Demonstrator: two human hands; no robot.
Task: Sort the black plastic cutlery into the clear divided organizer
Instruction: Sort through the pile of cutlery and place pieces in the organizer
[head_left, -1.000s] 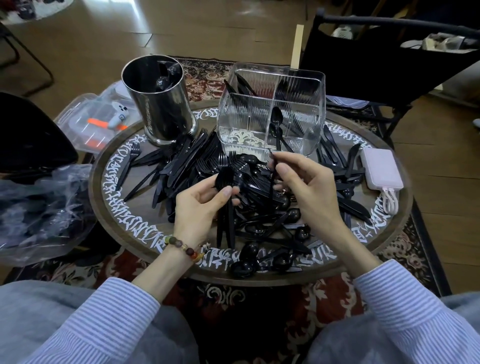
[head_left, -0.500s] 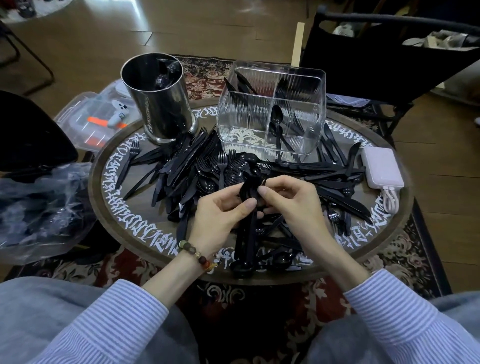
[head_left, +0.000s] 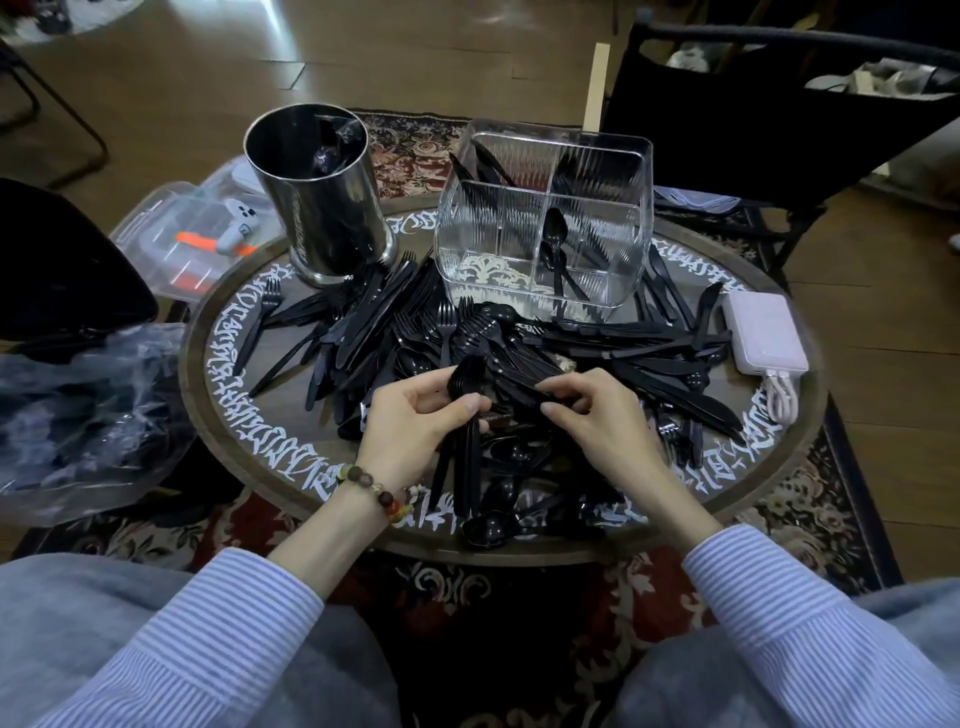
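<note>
A heap of black plastic cutlery (head_left: 519, 358), forks, knives and spoons, covers the round table (head_left: 244, 395). Behind it stands the clear divided organizer (head_left: 498, 244); a few spoons lean in its front right compartment and dark pieces show in the back ones. My left hand (head_left: 415, 421) holds a bunch of black spoons (head_left: 465, 447) upright, bowls up, handles hanging toward the table's near edge. My right hand (head_left: 597, 415) pinches a black cutlery piece (head_left: 524, 387) lying against that bunch, its far end hidden among the spoon bowls.
A shiny metal cylinder (head_left: 322, 197) stands at the back left of the table. A white power bank (head_left: 763, 332) with a cable lies at the right edge. A clear plastic box (head_left: 192, 244) and a plastic bag (head_left: 78, 410) sit left of the table, a black chair (head_left: 779, 130) behind it.
My right hand came back from the organizer to the pile and met my left hand at the spoon bunch. The left hand shifted slightly right with the bunch.
</note>
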